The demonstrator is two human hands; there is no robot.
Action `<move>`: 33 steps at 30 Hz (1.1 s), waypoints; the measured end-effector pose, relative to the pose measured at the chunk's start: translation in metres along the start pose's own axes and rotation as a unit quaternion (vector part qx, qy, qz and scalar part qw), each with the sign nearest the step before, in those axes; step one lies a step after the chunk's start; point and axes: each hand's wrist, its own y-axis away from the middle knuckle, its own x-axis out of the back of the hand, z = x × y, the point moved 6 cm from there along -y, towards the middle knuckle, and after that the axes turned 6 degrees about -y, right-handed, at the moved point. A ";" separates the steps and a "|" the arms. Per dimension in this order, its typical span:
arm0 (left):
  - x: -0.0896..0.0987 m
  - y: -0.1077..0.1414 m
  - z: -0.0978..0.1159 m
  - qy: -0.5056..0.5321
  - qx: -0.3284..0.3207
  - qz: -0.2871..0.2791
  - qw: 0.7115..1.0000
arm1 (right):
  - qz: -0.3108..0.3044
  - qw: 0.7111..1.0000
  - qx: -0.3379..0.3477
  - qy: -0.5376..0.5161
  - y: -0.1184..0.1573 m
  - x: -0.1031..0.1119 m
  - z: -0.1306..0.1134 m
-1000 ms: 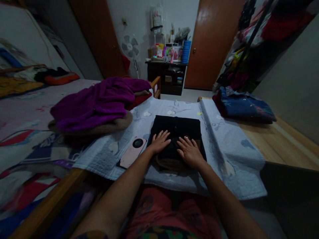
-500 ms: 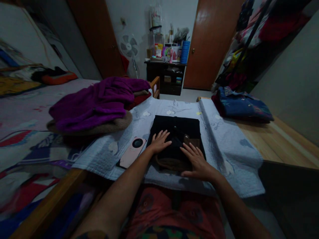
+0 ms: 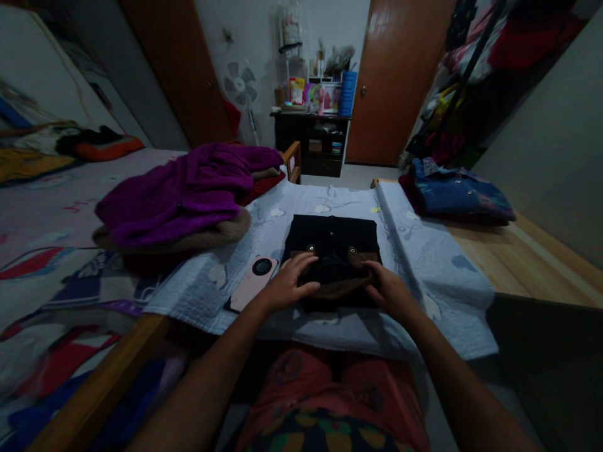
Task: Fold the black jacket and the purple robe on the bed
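A folded black jacket (image 3: 330, 229) with brown trim and two metal snaps lies in front of me on a pale blue quilted cover (image 3: 433, 251). My left hand (image 3: 292, 279) rests on its left side, thumb and fingers apart. At the right edge, my right hand (image 3: 389, 289) has its fingers closed on the jacket's brown-trimmed part, which bulges a little toward me. Left of the jacket, near my left wrist, lies a pink phone (image 3: 252, 282) with a round black camera patch.
A purple garment (image 3: 188, 194) lies heaped on brown and red cloth at the left. Folded denim (image 3: 464, 191) sits on a wooden surface (image 3: 532, 270) at the right. A fan (image 3: 241, 85) and a dark cabinet (image 3: 308, 144) stand at the back.
My right hand has gone from lying spread on the jacket to gripping its right edge. The brown-trimmed part is now raised, and a second snap shows at the left.
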 end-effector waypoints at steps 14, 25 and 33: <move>-0.039 0.030 -0.003 -0.167 -0.016 0.009 0.986 | 0.002 0.994 0.103 0.031 0.029 -0.020 -0.004; 0.019 -0.030 0.009 -0.107 -0.008 -0.045 0.993 | -0.036 0.999 0.008 0.000 -0.059 0.023 -0.019; -0.016 -0.134 -0.041 -0.264 0.039 -0.003 0.964 | -0.013 0.986 -0.036 0.163 -0.143 -0.034 0.034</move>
